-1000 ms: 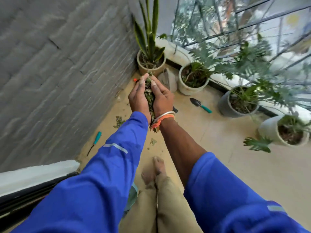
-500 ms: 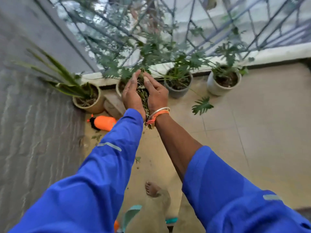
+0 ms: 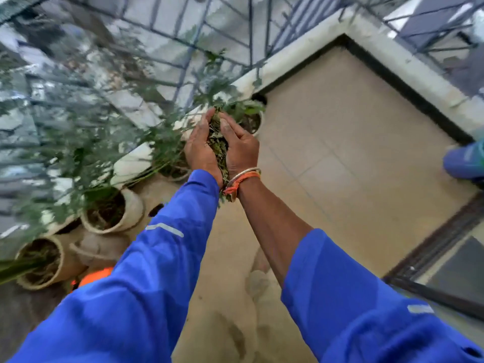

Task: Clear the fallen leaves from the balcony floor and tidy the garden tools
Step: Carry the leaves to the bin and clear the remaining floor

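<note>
The left hand [image 3: 201, 150] and the right hand [image 3: 242, 150] are cupped together, palms facing, held above the balcony floor [image 3: 340, 158]; their fingers [image 3: 208, 120] curve inward round a wad of fallen leaves [image 3: 218, 144], grasping it between both palms; the fingertips nearly meet at the top, and leaf scraps stick out below the wrists, beside a metal bangle [image 3: 245, 172] and an orange thread [image 3: 235, 183] on the right wrist; the left sleeve [image 3: 157, 258] reaches the wrist, while the right sleeve [image 3: 353, 297] is pushed up the forearm; just beyond the fingers stands a white pot [image 3: 259, 124] with a green plant; left of and below the fingers, along the railing [image 3: 183, 43], sits a beige pot [image 3: 131, 208] among other blurred planters; lower left of the fingers an orange object [image 3: 95, 276] shows, partly hidden by the left sleeve and too blurred to name; far right of the fingers a blue thing [image 3: 463, 161] lies at the frame edge.
</note>
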`<action>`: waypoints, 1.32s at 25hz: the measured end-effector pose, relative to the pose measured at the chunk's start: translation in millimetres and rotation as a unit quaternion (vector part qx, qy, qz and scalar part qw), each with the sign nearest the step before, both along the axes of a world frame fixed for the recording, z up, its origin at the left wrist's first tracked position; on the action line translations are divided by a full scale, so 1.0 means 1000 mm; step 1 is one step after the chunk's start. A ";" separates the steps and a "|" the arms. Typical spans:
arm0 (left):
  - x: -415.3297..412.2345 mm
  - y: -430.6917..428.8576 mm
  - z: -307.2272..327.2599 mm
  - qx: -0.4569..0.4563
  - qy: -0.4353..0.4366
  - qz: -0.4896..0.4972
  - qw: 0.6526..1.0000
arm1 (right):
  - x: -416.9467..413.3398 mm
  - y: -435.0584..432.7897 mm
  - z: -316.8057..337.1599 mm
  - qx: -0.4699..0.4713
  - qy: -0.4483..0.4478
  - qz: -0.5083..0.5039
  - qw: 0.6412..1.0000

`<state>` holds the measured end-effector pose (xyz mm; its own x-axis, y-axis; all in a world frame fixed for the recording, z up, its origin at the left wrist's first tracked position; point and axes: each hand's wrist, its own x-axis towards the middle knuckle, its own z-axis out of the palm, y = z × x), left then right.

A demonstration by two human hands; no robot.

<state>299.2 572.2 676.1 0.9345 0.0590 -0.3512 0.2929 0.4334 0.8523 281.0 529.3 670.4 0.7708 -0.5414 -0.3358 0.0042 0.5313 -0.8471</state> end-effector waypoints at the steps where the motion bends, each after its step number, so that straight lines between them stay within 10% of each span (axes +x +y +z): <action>1: 0.008 -0.030 -0.001 -0.007 0.008 -0.018 1.000 | 0.006 -0.029 0.000 0.000 0.000 -0.021 1.000; 18: 0.088 -0.570 0.041 -0.132 0.076 -0.388 0.909 | 0.066 -0.543 0.032 -0.026 -0.052 -0.415 0.908; 33: -0.097 -0.976 -0.034 -0.032 0.112 -0.646 0.755 | -0.122 -0.917 -0.028 0.015 -0.009 -0.666 0.746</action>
<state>202.3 -403.5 642.1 0.1146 -0.8737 -0.4728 0.6399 -0.2991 0.7079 159.4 -387.7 641.9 -0.4396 -0.8230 -0.3597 0.5573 0.0642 -0.8279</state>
